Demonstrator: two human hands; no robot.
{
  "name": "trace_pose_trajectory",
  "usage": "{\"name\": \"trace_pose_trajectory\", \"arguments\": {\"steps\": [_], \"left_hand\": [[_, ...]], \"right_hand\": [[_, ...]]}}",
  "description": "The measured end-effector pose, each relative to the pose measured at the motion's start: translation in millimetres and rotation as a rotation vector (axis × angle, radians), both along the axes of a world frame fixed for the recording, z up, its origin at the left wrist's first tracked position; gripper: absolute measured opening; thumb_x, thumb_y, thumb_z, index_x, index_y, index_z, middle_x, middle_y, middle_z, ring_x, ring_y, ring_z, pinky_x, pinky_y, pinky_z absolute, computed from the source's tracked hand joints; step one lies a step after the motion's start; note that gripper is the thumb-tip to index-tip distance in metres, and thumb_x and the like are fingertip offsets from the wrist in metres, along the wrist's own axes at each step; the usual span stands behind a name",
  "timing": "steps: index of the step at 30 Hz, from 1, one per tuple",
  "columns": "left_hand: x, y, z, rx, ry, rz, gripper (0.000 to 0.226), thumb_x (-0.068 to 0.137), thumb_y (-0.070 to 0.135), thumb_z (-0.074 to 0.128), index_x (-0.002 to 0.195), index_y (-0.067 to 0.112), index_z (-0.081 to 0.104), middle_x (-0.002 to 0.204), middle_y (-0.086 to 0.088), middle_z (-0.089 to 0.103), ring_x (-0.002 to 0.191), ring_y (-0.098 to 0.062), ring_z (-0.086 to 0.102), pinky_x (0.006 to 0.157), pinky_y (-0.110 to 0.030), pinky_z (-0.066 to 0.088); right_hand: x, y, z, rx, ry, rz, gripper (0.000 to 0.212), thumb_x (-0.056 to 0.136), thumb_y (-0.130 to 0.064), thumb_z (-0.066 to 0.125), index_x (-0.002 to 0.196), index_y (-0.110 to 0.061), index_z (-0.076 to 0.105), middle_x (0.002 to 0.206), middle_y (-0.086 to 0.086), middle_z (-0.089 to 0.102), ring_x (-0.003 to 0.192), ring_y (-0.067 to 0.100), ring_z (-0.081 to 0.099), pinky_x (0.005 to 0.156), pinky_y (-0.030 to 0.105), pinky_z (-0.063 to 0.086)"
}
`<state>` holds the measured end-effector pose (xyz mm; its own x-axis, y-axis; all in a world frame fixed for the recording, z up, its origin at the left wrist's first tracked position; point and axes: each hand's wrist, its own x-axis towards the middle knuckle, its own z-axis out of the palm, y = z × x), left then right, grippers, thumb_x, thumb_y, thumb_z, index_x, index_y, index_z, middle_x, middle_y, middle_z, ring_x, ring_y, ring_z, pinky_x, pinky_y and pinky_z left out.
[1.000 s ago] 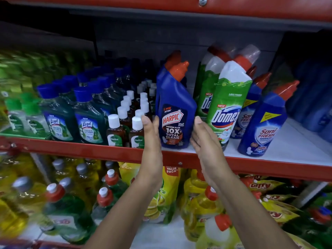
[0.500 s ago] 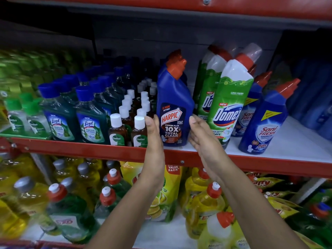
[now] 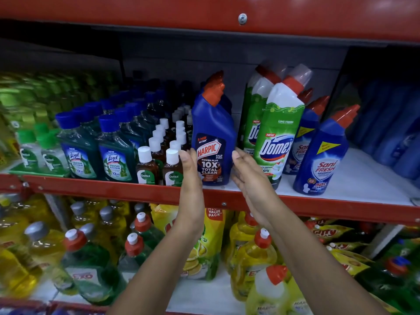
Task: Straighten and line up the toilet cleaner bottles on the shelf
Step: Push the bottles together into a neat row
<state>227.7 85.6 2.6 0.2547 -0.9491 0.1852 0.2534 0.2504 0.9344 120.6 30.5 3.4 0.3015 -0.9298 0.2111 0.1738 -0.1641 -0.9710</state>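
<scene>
1. My left hand [image 3: 189, 178] and right hand [image 3: 250, 178] are flat and spread wide, flanking the blue cleaner bottle [image 3: 213, 142], holding nothing.
2. That bottle stands upright at the shelf [image 3: 341, 201] front, just left of the green bottle [image 3: 277, 142].

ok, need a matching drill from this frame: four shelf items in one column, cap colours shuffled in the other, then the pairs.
Items:
1. Harpic bottle
2. front Domex bottle
3. front Dettol bottle
4. front Lizol bottle

Cap colours:
A. blue
B. clear over red
C. orange-red
D. white

Pairs: 1-C, 2-B, 3-D, 4-A
</scene>
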Motion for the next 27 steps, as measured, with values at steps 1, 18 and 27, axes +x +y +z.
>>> {"name": "trace_pose_trajectory", "arguments": {"steps": [1, 18, 27], "left_hand": [[-4.3, 2.7, 0.6, -0.023, -0.017, 0.022, 0.086, 0.074, 0.076, 0.015, 0.151, 0.038, 0.022, 0.143, 0.027, 0.037, 0.123, 0.012, 0.037, 0.097, -0.014, 0.026], [-79.3, -22.9, 20.1, 0.046, -0.048, -0.262, 0.083, 0.083, 0.075, 0.011, 0.147, 0.026, 0.034, 0.135, 0.018, 0.048, 0.128, 0.0, 0.044, 0.084, -0.008, 0.039], [-77.3, -24.0, 19.7, 0.024, -0.015, -0.178, 0.099, 0.073, 0.083, 0.02, 0.148, 0.02, 0.034, 0.133, 0.014, 0.05, 0.126, -0.004, 0.043, 0.103, -0.016, 0.035]], "right_hand": [[-2.1, 2.6, 0.8, -0.019, -0.012, -0.025, 0.031, 0.101, -0.03, 0.047, 0.132, -0.029, 0.05, 0.119, -0.017, 0.065, 0.106, -0.006, 0.062, 0.079, 0.009, 0.053], [-72.7, -11.1, -13.4, -0.087, 0.019, -0.399, 0.039, 0.096, -0.048, 0.048, 0.129, -0.03, 0.058, 0.123, -0.012, 0.067, 0.116, 0.007, 0.061, 0.103, 0.037, 0.048], [-80.7, -17.4, -15.6, -0.015, 0.051, -0.244, 0.047, 0.087, -0.057, 0.051, 0.129, -0.035, 0.059, 0.125, -0.011, 0.068, 0.119, 0.007, 0.061, 0.104, 0.034, 0.047]]}}
